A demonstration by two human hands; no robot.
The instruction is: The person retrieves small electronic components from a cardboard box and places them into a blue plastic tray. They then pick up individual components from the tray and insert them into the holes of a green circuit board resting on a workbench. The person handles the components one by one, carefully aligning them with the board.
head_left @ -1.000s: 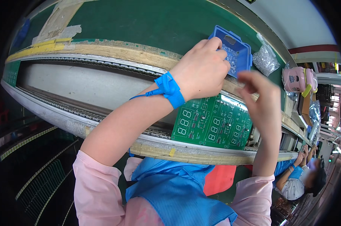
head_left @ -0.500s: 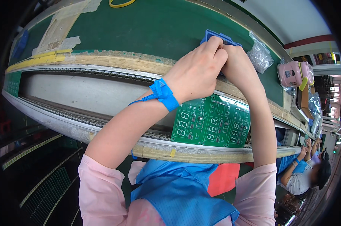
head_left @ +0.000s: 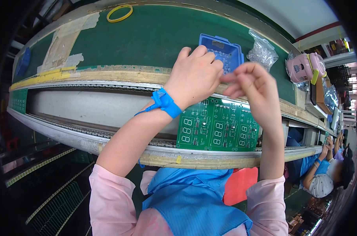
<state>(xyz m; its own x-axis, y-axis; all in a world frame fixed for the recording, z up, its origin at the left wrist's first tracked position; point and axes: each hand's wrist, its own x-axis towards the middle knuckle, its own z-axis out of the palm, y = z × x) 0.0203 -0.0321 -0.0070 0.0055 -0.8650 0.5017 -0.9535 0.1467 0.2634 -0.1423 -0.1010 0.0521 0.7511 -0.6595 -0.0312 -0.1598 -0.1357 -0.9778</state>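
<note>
My left hand (head_left: 196, 74), with a blue wrist strap (head_left: 165, 103), is above the far rail, in front of the blue bin (head_left: 239, 57). Its fingers are curled in; whatever they hold is hidden behind the hand. Close beside it on the right is my right hand (head_left: 257, 87), slightly blurred, its fingers bent and drawn together near the left fingertips. Anything between them is too small to make out. Small clear parts (head_left: 221, 57) lie in the bin. Below the hands, green circuit boards (head_left: 217, 126) with white three-digit displays lie side by side across the rails.
A clear bag of small parts (head_left: 262, 53) lies right of the bin, with a pink container (head_left: 303, 67) beyond. A yellow ring (head_left: 119, 19) lies on the green bench. Chain rails (head_left: 95, 83) run across. Another person (head_left: 324, 173) works at far right.
My hands have come away from the blue bin, uncovering the parts inside. The right hand has drawn back and turned; the left has shifted slightly left.
</note>
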